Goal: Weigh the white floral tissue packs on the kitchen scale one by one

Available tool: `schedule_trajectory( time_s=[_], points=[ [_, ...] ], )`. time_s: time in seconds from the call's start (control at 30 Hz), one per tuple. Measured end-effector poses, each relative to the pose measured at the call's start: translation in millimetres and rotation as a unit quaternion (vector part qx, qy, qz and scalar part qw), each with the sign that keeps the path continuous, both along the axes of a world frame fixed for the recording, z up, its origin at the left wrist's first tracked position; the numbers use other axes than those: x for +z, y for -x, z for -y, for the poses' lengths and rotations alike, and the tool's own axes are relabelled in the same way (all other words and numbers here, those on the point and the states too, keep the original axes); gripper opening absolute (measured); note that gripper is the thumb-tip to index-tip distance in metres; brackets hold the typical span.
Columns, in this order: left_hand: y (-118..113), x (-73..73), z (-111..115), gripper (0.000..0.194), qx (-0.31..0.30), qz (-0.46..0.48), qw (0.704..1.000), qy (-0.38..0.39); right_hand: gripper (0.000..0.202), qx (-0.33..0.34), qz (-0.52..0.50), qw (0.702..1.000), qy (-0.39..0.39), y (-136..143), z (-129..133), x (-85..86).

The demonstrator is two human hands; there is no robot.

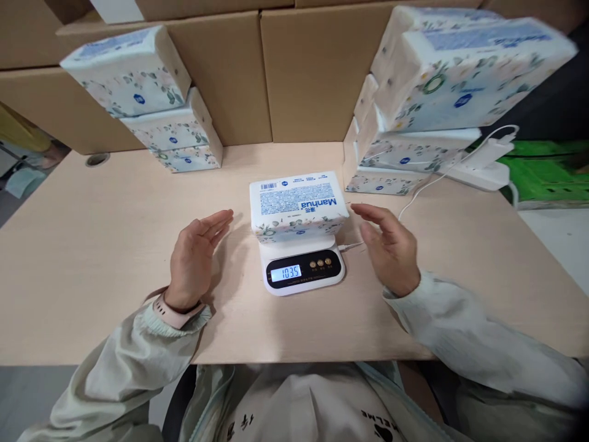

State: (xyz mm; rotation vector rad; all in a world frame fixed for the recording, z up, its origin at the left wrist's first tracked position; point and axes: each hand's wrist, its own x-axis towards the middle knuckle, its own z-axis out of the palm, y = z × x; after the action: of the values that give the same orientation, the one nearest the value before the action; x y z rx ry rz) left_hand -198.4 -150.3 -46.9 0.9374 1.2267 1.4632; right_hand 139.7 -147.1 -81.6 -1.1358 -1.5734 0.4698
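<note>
A white tissue pack with blue print (298, 199) lies on a white kitchen scale (304, 270), whose lit display reads about 103.5. To the left of the pack, my left hand (194, 258) is held with its fingers extended, touching nothing. My right hand (389, 248) is near the pack's right side, fingers stretched out, apart from it and holding nothing. The pack covers most of the scale's plate.
Tissue packs are stacked at the back left (172, 129) and higher at the back right (414, 147). Cardboard boxes (221, 73) line the table's back edge. A white cable (430, 184) runs from a power strip (488, 169) toward the scale.
</note>
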Motion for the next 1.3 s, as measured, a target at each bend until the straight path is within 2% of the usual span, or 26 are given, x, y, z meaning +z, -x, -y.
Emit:
schedule_trajectory(
  time_s=[0.1, 0.27, 0.33, 0.4, 0.47, 0.53, 0.6, 0.67, 0.73, 0.83, 0.9, 0.97, 1.07, 1.17, 1.23, 1.3],
  points=[
    [0.3, 3.0, 2.3, 0.035, -0.029, -0.076, 0.994, -0.078, 0.053, 0.045, 0.007, 0.997, 0.068, 7.2, -7.5, 5.9],
    [-15.0, 10.8, 3.2, 0.056, -0.17, -0.202, 0.962, -0.067, 0.087, 0.158, 0.009, 0.979, 0.132, 25.2, -13.1, 14.8],
    [-25.1, 19.1, 5.5, 0.056, -0.206, -0.225, 0.949, -0.078, 0.095, 0.153, -0.006, 0.981, 0.118, 30.2, -9.1, 15.8],
    [-34.2, 29.6, 6.6, 0.053, -0.218, -0.221, 0.945, -0.104, 0.097, 0.118, -0.008, 0.99, 0.076, 32.6, -5.9, 17.9],
    [-41.5, 40.9, 1.5, 0.051, -0.227, -0.188, 0.947, -0.124, 0.091, 0.09, 0.009, 0.996, 0.021, 34.1, -9.1, 23.1],
    [-47.3, 51.7, -14.9, 0.05, -0.229, -0.137, 0.957, -0.115, 0.08, 0.072, 0.03, 0.997, -0.015, 37.2, -23.3, 30.5],
    [-53.0, 60.0, -43.8, 0.043, -0.2, -0.071, 0.976, -0.052, 0.073, 0.067, 0.048, 0.996, -0.015, 43.2, -49.5, 37.0],
    [-60.2, 64.0, -81.3, 0.031, -0.128, -0.01, 0.99, 0.052, 0.07, 0.069, 0.062, 0.996, 0.015, 51.9, -83.8, 40.1],
    [-70.0, 63.1, -119.9, 0.024, -0.058, 0.018, 0.99, 0.128, 0.068, 0.056, 0.082, 0.993, 0.068, 61.4, -118.8, 40.5],
    [-90.7, 54.7, -167.1, 0.026, -0.028, 0.009, 0.989, 0.146, 0.067, 0.011, 0.11, 0.986, 0.122, 72.7, -157.6, 40.9],
    [-107.5, 46.2, -187.8, 0.035, -0.032, -0.005, 0.99, 0.139, 0.068, -0.004, 0.114, 0.986, 0.12, 75.9, -169.6, 42.6],
    [-123.6, 37.1, -199.6, 0.039, -0.047, -0.021, 0.99, 0.132, 0.066, -0.001, 0.12, 0.987, 0.103, 75.3, -171.6, 45.7],
    [-136.6, 27.5, -203.4, 0.018, -0.073, -0.043, 0.99, 0.109, 0.06, 0.011, 0.145, 0.987, 0.064, 70.3, -163.2, 53.1],
    [-121.5, 30.9, -197.6, 0.008, -0.052, -0.06, 0.996, 0.049, 0.054, 0.037, 0.144, 0.988, 0.032, 70.7, -154.3, 64.8],
    [-90.6, 43.2, -193.1, 0.012, 0.036, -0.08, 0.996, -0.023, 0.051, 0.076, 0.116, 0.99, 0.035, 80.9, -155.5, 74.6],
    [-44.4, 62.2, -190.1, 0.019, 0.183, -0.105, 0.972, -0.108, 0.05, 0.128, 0.079, 0.988, 0.035, 102.5, -167.3, 85.3]
  ],
)
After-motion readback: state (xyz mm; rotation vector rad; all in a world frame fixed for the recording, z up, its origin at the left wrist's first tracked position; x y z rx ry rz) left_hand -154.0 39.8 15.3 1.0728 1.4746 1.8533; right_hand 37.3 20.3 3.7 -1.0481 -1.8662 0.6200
